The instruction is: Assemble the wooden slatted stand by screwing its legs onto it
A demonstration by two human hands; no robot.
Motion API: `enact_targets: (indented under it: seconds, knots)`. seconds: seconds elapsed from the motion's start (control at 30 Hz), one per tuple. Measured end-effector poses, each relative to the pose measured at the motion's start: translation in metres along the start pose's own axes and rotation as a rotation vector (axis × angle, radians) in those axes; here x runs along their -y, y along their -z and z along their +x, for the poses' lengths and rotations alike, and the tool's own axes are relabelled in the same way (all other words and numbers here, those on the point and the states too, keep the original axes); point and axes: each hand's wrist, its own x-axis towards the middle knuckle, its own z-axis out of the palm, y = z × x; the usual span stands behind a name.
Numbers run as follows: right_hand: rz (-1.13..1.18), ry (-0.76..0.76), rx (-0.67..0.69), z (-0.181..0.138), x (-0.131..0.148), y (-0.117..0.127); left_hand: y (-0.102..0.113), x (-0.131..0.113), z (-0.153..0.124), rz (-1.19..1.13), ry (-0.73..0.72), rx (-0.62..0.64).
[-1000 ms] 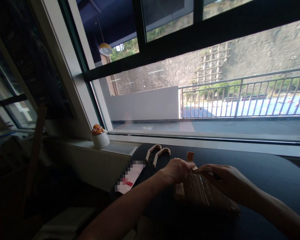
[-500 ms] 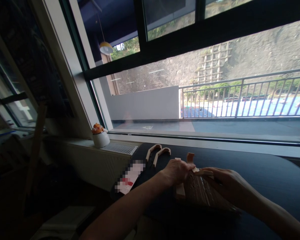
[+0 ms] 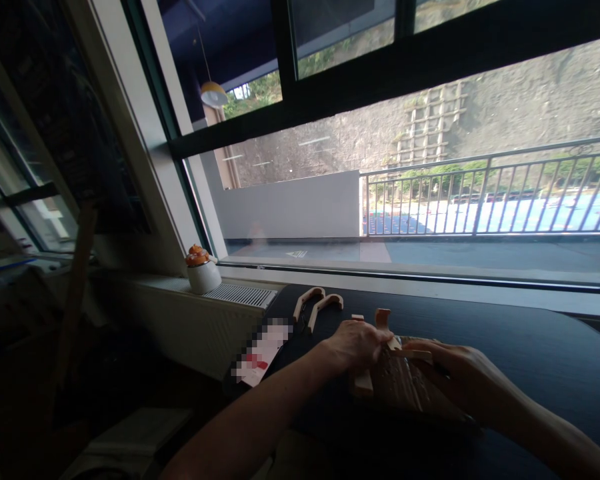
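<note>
My left hand [image 3: 355,343] is closed around a light wooden piece with a curved upper end [image 3: 382,319] that sticks up beyond the fingers. Its fingertips meet the tip of a flat wooden strip [image 3: 419,356], which my right hand [image 3: 453,370] grips from the right. Both hands are over a brown, shiny slab [image 3: 403,387] that looks wrapped in clear film. Along the slab's left side a wooden bar [image 3: 363,384] shows below my left hand; its middle is hidden. Two hook-shaped wooden pieces [image 3: 325,308] lie farther left.
The dark tabletop [image 3: 520,340] reaches to the window sill [image 3: 430,287]. A pale, partly pixelated sheet or screen [image 3: 261,357] is at the table's left edge. A white jar with an orange top [image 3: 203,272] stands on the radiator [image 3: 240,295].
The right hand's strip has tilted slightly, and its free end now sits a little lower and farther right. My left hand stays at nearly the same spot. The view has shifted slightly.
</note>
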Motion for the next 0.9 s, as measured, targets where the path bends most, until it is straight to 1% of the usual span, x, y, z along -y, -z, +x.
enact_targets:
  seconds: [0.17, 0.3, 0.47, 0.7, 0.8, 0.9]
  knots:
    - [0.004, -0.004, -0.009, -0.003, 0.001, -0.001, 0.007, -0.005, -0.006, -0.073, 0.04, 0.079]
    - [0.011, 0.004, -0.013, -0.006, 0.003, -0.002, 0.008, -0.007, -0.008, -0.08, 0.089, 0.099]
    - [-0.042, 0.002, -0.008, -0.007, 0.011, -0.008, 0.008, -0.006, -0.01, -0.127, 0.087, 0.085]
    - [-0.162, 0.028, 0.017, -0.011, 0.021, -0.019, 0.007, -0.008, -0.009, -0.251, 0.165, 0.017]
    - [-0.149, 0.018, 0.058, -0.013, 0.024, -0.021, 0.002, -0.008, -0.005, -0.281, 0.189, -0.02]
    - [-0.107, 0.01, 0.068, -0.014, 0.028, -0.022, -0.004, -0.008, 0.0, -0.325, 0.194, -0.057]
